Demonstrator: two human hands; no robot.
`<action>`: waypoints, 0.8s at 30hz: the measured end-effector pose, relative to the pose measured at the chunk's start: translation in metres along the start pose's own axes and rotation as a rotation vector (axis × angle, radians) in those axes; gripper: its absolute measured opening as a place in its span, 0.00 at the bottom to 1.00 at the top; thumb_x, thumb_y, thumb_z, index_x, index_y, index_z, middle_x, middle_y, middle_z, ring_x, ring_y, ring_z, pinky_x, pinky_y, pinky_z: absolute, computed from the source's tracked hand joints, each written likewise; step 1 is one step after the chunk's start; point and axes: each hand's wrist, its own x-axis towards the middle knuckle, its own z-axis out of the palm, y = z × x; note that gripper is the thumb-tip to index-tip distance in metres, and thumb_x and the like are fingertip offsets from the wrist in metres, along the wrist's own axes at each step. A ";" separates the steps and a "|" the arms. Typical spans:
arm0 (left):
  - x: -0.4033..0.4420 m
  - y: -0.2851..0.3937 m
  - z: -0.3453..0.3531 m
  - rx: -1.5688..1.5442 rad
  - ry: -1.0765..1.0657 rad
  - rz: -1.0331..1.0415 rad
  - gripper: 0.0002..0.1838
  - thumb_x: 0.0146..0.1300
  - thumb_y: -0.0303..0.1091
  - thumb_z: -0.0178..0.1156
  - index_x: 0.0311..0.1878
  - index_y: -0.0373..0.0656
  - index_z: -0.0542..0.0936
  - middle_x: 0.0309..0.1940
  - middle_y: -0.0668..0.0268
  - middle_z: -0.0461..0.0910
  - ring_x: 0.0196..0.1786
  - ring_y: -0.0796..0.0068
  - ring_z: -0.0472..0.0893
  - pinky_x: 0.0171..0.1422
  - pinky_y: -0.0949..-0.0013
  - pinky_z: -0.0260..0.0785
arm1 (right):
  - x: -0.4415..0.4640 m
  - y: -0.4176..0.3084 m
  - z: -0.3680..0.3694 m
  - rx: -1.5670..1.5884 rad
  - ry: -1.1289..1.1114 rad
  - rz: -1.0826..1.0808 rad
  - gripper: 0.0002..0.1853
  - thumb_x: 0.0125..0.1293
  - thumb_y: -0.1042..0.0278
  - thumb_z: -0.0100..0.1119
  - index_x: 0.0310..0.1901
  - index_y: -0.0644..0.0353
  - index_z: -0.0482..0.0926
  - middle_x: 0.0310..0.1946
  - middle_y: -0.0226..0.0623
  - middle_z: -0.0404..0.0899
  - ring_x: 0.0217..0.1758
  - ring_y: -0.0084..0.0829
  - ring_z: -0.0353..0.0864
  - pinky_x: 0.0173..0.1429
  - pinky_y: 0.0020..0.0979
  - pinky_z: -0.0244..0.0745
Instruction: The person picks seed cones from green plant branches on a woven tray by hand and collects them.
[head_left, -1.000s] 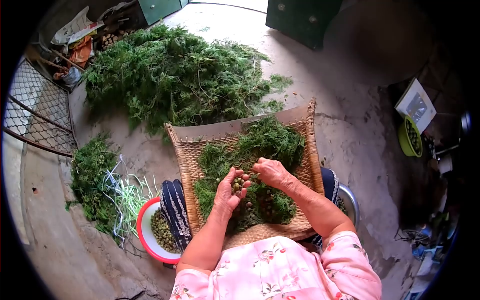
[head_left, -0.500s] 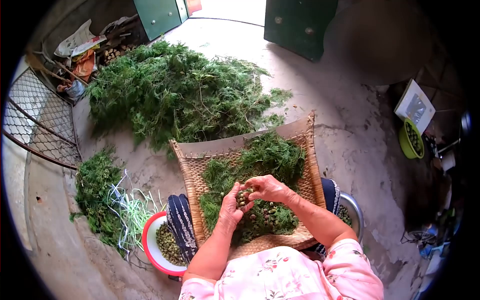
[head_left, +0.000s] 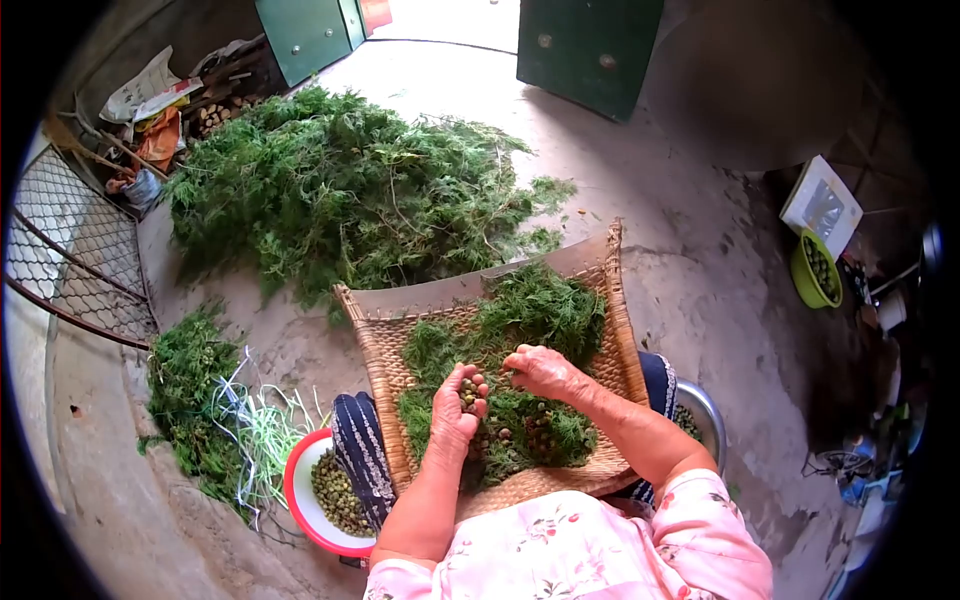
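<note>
A woven basket tray (head_left: 375, 345) rests across my lap, with green leafy sprigs (head_left: 548, 308) and loose round cones (head_left: 540, 432) on it. Several small round cones (head_left: 468, 395) lie in the cupped palm of my left hand (head_left: 458, 405), over the tray's middle. Just right of it, my right hand (head_left: 545, 372) is closed in a pinch above the sprigs; whatever is between its fingertips is too small to make out. A red-rimmed white basin (head_left: 300, 490) of cones stands by my left leg, and a metal basin (head_left: 712, 420) by my right.
A large heap of green branches (head_left: 350, 190) covers the floor ahead. At left are a smaller branch pile (head_left: 190, 400), pale plastic strips (head_left: 265, 430) and a mesh panel (head_left: 80, 235). A green basin (head_left: 815, 268) stands at right. Green doors (head_left: 590, 55) are at the top.
My right hand met the left palm half a second ago and has since moved away to the right, fingers pinched. The left hand still cups the cones.
</note>
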 end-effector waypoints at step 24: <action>0.006 -0.008 -0.008 0.164 0.001 -0.003 0.11 0.64 0.42 0.56 0.41 0.44 0.76 0.31 0.66 0.80 0.27 0.74 0.80 0.22 0.75 0.73 | 0.024 0.011 0.033 -0.070 0.326 0.186 0.03 0.54 0.74 0.55 0.31 0.62 0.75 0.33 0.42 0.71 0.36 0.43 0.77 0.38 0.38 0.76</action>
